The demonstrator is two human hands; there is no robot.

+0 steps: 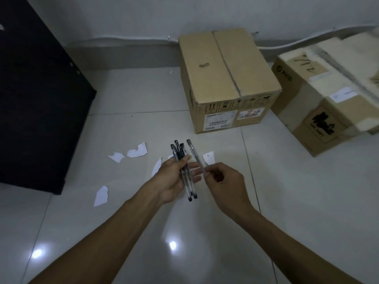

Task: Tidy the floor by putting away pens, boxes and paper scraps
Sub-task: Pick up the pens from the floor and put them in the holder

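Observation:
My left hand (172, 179) grips a bundle of several black-capped pens (185, 181), held upright over the white tiled floor. My right hand (222, 181) pinches the lower end of a single clear pen (194, 155), tilted up to the left, right beside the bundle. Several torn white paper scraps lie on the tiles: one (137, 151) and another (116, 156) to the left, one (101, 196) nearer me, one (209, 157) just beyond my right hand. A closed cardboard box (225, 78) stands ahead by the wall.
A second cardboard box (320, 128) with labels, topped by pale foam packing (336, 64), sits at the right. A dark cabinet (39, 99) fills the left side. A white cable runs along the base of the wall. Glossy tiles reflect ceiling lights near me.

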